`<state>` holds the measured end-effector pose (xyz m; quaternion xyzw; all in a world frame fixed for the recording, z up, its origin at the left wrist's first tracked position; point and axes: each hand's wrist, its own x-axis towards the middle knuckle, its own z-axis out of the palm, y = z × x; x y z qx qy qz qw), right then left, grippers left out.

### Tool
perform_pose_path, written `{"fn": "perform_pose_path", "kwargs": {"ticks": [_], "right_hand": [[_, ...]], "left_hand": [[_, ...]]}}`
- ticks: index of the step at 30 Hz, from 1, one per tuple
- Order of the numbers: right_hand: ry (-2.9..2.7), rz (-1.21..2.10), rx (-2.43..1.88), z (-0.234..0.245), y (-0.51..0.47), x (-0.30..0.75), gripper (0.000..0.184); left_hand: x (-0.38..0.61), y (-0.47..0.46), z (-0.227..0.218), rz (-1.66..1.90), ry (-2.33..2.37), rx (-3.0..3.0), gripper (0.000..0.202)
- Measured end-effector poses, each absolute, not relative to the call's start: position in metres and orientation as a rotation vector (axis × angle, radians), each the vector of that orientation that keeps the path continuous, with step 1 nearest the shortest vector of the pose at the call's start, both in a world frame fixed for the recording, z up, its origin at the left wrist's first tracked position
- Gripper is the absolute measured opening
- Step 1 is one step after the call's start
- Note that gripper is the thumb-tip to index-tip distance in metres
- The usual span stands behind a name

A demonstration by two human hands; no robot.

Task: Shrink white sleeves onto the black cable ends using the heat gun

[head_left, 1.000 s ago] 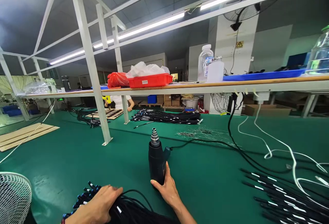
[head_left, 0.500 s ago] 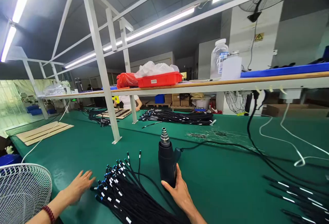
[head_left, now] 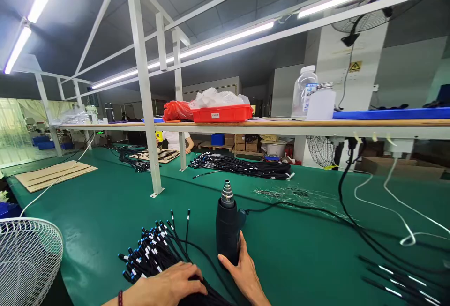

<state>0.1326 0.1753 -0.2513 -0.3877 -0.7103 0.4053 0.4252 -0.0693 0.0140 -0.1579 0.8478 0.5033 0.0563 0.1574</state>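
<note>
A dark heat gun point(head_left: 227, 231) with a stepped metal nozzle stands upright, nozzle up, on the green table. My right hand point(head_left: 242, 268) is closed around its lower body, thumb on the near left side. To the left lies a thick bundle of black cables point(head_left: 154, 250) with blue-tipped ends and white labels. My left hand point(head_left: 172, 280) rests across this bundle, palm down, the thumb apart from the lightly bent fingers. Part of the bundle is hidden under that hand.
A white fan guard point(head_left: 30, 254) stands at the left edge. More black cables point(head_left: 242, 166) lie at the back, others point(head_left: 404, 282) at the right. The heat gun's cord point(head_left: 309, 208) runs right. A shelf point(head_left: 281, 128) on white posts crosses above; a person point(head_left: 176, 141) sits beyond.
My left hand has moved right, from beside the cable ends onto the bundle. My right hand keeps its hold on the heat gun. The camera view has shifted slightly.
</note>
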Motion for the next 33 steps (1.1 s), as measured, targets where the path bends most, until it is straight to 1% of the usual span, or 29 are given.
{"fn": "perform_pose_path", "kwargs": {"ticks": [2, 4, 8, 10, 13, 15, 17, 20, 25, 29, 33], "right_hand": [[-1.800, 1.011, -0.993, -0.252, 0.176, 0.133, 0.106], [-1.818, 1.009, -1.011, -0.255, 0.177, 0.132, 0.106], [-1.796, 0.984, -0.983, -0.263, 0.181, 0.131, 0.103], [-1.773, 0.984, -0.981, -0.266, 0.182, 0.129, 0.104], [-1.765, 0.980, -1.004, -0.269, 0.184, 0.128, 0.104], [-1.772, 0.951, -1.025, -0.271, 0.185, 0.128, 0.103], [-1.792, 0.926, -1.015, -0.274, 0.186, 0.128, 0.102], [-1.802, 0.918, -0.987, -0.277, 0.187, 0.128, 0.102], [-1.803, 0.922, -0.980, -0.269, 0.186, 0.130, 0.100], [-1.857, 0.951, -0.978, -0.261, 0.185, 0.136, 0.102], [-1.912, 0.949, -0.971, -0.266, 0.189, 0.138, 0.102]], "left_hand": [[-0.077, 0.014, -0.170, 0.089, 1.571, 2.413, 0.047], [-0.093, 0.010, -0.177, 0.025, 1.731, 2.353, 0.049], [-0.140, -0.007, -0.168, 0.000, 2.074, 2.110, 0.052], [-0.165, -0.013, -0.154, 0.007, 2.081, 2.049, 0.053], [-0.191, -0.008, -0.126, 0.039, 1.943, 2.037, 0.055], [-0.194, 0.007, -0.113, 0.155, 1.948, 2.066, 0.048], [-0.185, 0.028, -0.108, 0.298, 1.976, 2.124, 0.037], [-0.155, 0.061, -0.122, 0.365, 1.896, 2.242, 0.028], [-0.108, 0.094, -0.171, 0.234, 1.750, 2.404, 0.036], [-0.110, 0.094, -0.196, 0.172, 1.932, 2.396, 0.033], [-0.148, 0.074, -0.200, 0.128, 2.189, 2.299, 0.022]]}}
